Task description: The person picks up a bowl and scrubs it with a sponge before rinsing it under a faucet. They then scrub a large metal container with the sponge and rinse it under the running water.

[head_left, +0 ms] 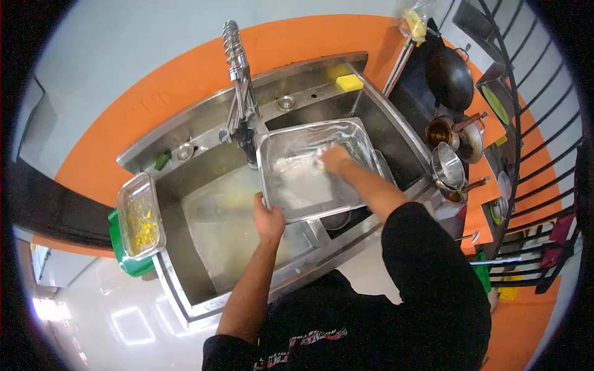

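Note:
A large rectangular metal tray [288,213] lies tilted across the divider of the double sink, with whitish suds or liquid inside. My left hand [270,221] grips its near left edge, fingers wrapped round the rim. Inside the tray, my right hand [335,159] is closed on something pale and mostly hidden, pressed near the middle of the tray's bottom. The left basin [216,216] below holds cloudy, yellowish water.
A spring faucet [237,80] rises behind the tray. A yellow sponge [349,83] sits on the back right ledge. At the left rim rests a tray [162,238] with yellow bits. Pans and a wok [450,78] are at the right.

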Motion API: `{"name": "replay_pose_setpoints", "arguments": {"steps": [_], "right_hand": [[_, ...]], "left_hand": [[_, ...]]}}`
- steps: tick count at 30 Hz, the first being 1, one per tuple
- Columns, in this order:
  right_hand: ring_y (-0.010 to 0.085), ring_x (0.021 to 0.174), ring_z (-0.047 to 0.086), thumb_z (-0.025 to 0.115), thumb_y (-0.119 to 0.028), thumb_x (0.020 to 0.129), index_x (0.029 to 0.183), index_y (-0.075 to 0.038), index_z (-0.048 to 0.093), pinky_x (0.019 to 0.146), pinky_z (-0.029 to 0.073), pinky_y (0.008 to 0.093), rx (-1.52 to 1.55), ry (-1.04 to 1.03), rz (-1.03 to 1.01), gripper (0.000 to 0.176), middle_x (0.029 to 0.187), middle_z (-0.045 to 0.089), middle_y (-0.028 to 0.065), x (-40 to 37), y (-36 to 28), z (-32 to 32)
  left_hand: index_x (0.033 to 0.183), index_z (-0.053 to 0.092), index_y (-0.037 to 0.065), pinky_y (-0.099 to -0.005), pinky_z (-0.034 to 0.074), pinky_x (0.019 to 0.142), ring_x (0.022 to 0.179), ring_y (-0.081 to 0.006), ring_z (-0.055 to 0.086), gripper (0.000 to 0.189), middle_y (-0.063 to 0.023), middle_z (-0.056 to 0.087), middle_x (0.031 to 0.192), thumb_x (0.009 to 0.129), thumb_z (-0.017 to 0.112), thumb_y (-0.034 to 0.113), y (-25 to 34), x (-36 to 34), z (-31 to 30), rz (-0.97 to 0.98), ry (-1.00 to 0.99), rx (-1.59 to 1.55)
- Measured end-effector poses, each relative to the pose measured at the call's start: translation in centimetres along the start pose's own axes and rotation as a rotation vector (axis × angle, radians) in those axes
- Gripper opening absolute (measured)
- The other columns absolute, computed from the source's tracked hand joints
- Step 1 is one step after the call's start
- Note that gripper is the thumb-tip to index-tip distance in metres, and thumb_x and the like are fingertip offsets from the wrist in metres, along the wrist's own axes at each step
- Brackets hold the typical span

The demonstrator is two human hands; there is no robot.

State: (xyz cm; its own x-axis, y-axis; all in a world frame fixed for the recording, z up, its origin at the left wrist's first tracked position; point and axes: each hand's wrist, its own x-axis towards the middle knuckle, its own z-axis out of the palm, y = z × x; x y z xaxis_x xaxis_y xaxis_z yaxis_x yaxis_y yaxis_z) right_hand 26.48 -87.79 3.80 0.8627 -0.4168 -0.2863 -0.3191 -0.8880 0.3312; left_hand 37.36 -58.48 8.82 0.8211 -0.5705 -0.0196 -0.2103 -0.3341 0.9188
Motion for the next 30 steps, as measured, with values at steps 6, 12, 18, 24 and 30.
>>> {"name": "replay_pose_setpoints", "arguments": {"steps": [6, 12, 18, 24, 30], "right_hand": [[0.0236, 0.11, 0.061, 0.057, -0.023, 0.084, 0.107, -0.014, 0.071, 0.097, 0.04, 0.0461, -0.231, -0.405, -0.197, 0.028, 0.114, 0.068, 0.0076, -8.8, 1.9, -4.5], [0.0291, 0.105, 0.064, 0.06, -0.022, 0.079, 0.104, -0.013, 0.072, 0.089, 0.044, 0.0515, 0.065, -0.677, -0.297, 0.029, 0.109, 0.069, 0.0095, -15.3, 0.0, -11.7], [0.0265, 0.107, 0.06, 0.064, -0.025, 0.079, 0.101, -0.014, 0.073, 0.089, 0.043, 0.0464, -0.171, -0.83, -0.296, 0.026, 0.108, 0.068, 0.0064, -13.4, -2.2, -8.2], [0.0233, 0.108, 0.059, 0.068, -0.028, 0.076, 0.097, -0.018, 0.075, 0.088, 0.041, 0.04, -0.308, -0.134, -0.204, 0.025, 0.101, 0.07, 0.006, -14.1, 2.1, -8.3], [0.0257, 0.1, 0.062, 0.063, -0.026, 0.081, 0.094, -0.016, 0.075, 0.085, 0.042, 0.0424, -0.115, -0.62, -0.307, 0.02, 0.096, 0.07, 0.0092, -14.4, -1.1, -9.8]], "left_hand": [[0.11, 0.052, 0.004, -0.0411, 0.047, 0.069, 0.074, -0.0331, 0.062, 0.039, -0.0179, 0.061, 0.081, 0.073, 0.052, -0.005, -0.7, 0.5, -0.4, -0.114, 0.069, -0.067], [0.109, 0.052, 0.005, -0.0387, 0.047, 0.06, 0.067, -0.0244, 0.062, 0.038, -0.0158, 0.061, 0.076, 0.072, 0.052, -0.006, -0.8, 1.1, -0.6, -0.048, 0.041, -0.09], [0.107, 0.054, 0.003, -0.0365, 0.047, 0.051, 0.057, -0.0208, 0.062, 0.036, -0.0158, 0.062, 0.071, 0.073, 0.049, -0.006, -0.3, 1.1, -1.2, -0.098, 0.054, -0.153], [0.106, 0.054, 0.003, -0.0338, 0.046, 0.055, 0.055, -0.0204, 0.059, 0.035, -0.0131, 0.061, 0.071, 0.072, 0.05, -0.005, -2.5, 0.5, -0.2, -0.031, 0.072, -0.147], [0.106, 0.054, 0.004, -0.033, 0.045, 0.055, 0.058, -0.0174, 0.059, 0.035, -0.0117, 0.06, 0.071, 0.073, 0.051, -0.004, 0.0, 1.7, -1.5, -0.127, 0.07, -0.148]]}}
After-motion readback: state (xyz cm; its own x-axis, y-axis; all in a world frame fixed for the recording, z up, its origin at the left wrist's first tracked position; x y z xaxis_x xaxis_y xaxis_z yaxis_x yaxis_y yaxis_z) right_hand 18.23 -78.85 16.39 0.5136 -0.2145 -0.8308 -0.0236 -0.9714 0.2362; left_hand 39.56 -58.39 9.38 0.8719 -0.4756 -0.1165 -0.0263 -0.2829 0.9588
